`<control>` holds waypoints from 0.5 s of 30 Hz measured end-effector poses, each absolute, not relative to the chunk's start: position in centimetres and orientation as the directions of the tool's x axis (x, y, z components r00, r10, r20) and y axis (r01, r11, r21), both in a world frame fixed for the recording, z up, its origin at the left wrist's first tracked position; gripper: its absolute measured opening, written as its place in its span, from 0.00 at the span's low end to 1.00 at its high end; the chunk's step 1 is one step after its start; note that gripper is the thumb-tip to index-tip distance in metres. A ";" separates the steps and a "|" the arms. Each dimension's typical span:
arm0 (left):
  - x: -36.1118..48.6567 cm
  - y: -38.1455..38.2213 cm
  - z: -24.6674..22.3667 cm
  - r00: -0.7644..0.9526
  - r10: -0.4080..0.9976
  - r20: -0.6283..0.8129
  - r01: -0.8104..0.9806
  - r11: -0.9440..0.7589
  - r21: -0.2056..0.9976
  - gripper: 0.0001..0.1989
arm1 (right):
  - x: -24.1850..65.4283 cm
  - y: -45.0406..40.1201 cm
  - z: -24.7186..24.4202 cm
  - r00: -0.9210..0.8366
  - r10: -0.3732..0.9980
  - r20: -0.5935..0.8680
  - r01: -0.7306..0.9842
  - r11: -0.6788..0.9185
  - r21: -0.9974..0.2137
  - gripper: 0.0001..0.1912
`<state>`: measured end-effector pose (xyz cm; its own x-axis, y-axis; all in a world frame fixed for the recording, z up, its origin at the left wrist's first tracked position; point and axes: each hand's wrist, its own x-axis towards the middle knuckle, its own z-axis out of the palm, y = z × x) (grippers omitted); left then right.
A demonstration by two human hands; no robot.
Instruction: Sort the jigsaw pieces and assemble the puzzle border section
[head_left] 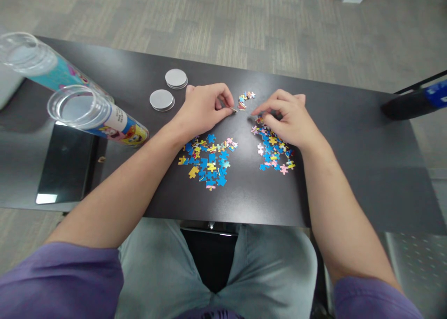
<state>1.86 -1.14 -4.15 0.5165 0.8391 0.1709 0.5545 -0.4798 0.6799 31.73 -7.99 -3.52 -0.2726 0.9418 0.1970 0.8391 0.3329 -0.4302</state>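
Between thumb and fingers, my left hand (206,108) pinches a small puzzle piece (233,109) seen edge-on. My right hand (287,115) is bent over the top of the right pile of puzzle pieces (273,146), its thumb and index finger apart; whether it touches a piece is unclear. A second pile of loose pieces (211,164), mostly blue with yellow and pink, lies nearer my body, below my left hand. Between and just beyond my hands rests a small curved cluster of joined pieces (242,101).
Two stacks of round grey-white discs (176,78) (162,99) sit beyond my left forearm. Further left stand two clear-topped printed tubes (117,123) (52,70), with a black glossy tablet-like object (66,165) nearby. A dark bottle-like object (405,105) is at the table's right end.
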 end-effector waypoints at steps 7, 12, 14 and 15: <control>2.2 -1.5 -4.1 0.512 0.842 0.169 0.610 -0.495 0.619 0.12 | 31.4 -8.1 -3.3 -0.250 0.946 0.206 0.840 0.317 -0.441 0.16; 2.2 -1.7 -4.2 0.518 0.831 0.205 0.608 -0.526 0.596 0.07 | 30.8 -8.4 -2.9 -0.281 0.946 0.162 0.825 0.324 -0.462 0.15; 2.3 -2.0 -4.4 0.520 0.828 0.212 0.598 -0.529 0.602 0.05 | 30.7 -8.4 -2.9 -0.294 0.943 0.158 0.817 0.333 -0.471 0.15; 2.4 -2.1 -4.5 0.517 0.829 0.214 0.598 -0.528 0.603 0.05 | 30.6 -8.4 -2.9 -0.296 0.941 0.160 0.814 0.337 -0.474 0.15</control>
<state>2.42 -2.06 -4.45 0.5170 0.8288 0.2140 0.5977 -0.5285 0.6029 30.63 -8.44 -2.94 -0.2965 0.9415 0.1604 0.8137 0.3369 -0.4737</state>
